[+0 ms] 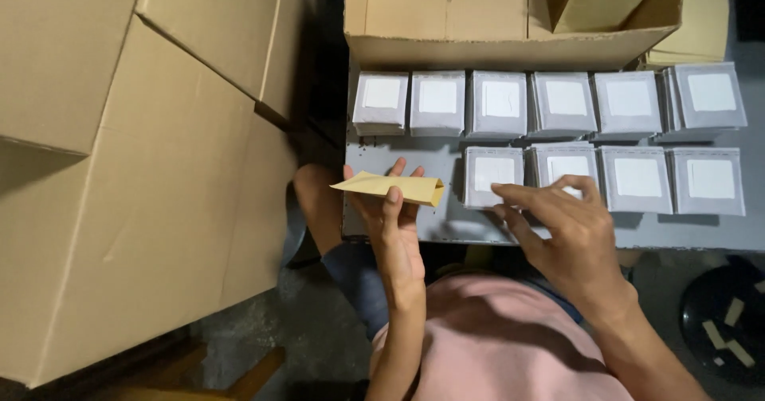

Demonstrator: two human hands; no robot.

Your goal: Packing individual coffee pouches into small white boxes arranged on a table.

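Tan flat paper packet (390,186): pinched in left-hand fingers (392,202) | grey square packets, white labels (550,130): two rows beyond right-hand fingers (550,192), nearest touched | brown cartons (143,154): left of fingers.

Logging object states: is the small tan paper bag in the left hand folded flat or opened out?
Folded flat: the small tan paper bag lies thin across the left hand, thumb on top, its end creased shut.

Grey table (430,160) bears two rows of grey packets (567,104); cardboard box (510,18) behind.
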